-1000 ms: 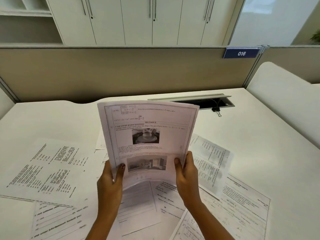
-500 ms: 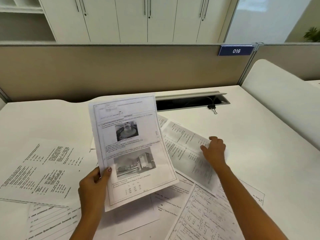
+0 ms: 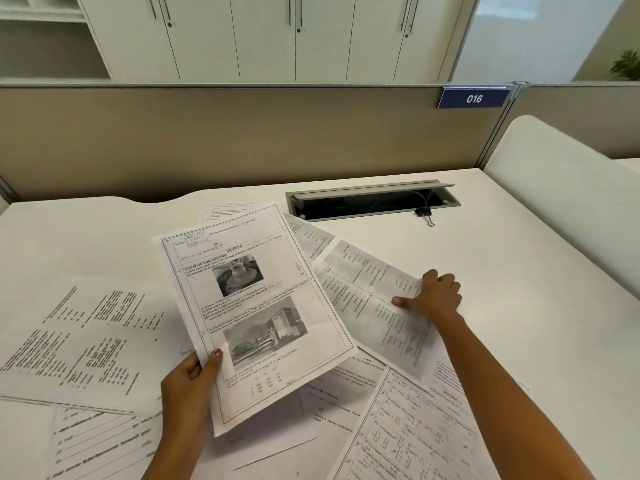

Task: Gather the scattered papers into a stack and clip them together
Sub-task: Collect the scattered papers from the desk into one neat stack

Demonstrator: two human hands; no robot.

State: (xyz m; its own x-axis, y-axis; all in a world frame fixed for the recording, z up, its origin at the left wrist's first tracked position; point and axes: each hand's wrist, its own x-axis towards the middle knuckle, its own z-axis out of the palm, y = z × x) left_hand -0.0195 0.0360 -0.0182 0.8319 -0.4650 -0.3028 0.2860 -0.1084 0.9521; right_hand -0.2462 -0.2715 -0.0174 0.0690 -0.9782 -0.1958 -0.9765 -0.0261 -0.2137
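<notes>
White sheet (image 3: 256,306) in left hand (image 3: 188,386); 2nd sheet (image 3: 367,299) pinched w/ right hand (image 3: 434,296).

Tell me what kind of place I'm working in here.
Most likely an office cubicle: a partition carrying number plate 016, a white desk with a cable hatch, and storage cabinets behind.

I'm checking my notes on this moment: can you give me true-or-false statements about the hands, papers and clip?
1. The left hand holds the sheet with two photos above the desk. True.
2. The binder clip lies beside the open cable hatch. True.
3. The right hand holds the binder clip. False: it pinches the edge of a text sheet.
4. The papers are all in one stack. False: several loose sheets lie spread over the desk.
</notes>
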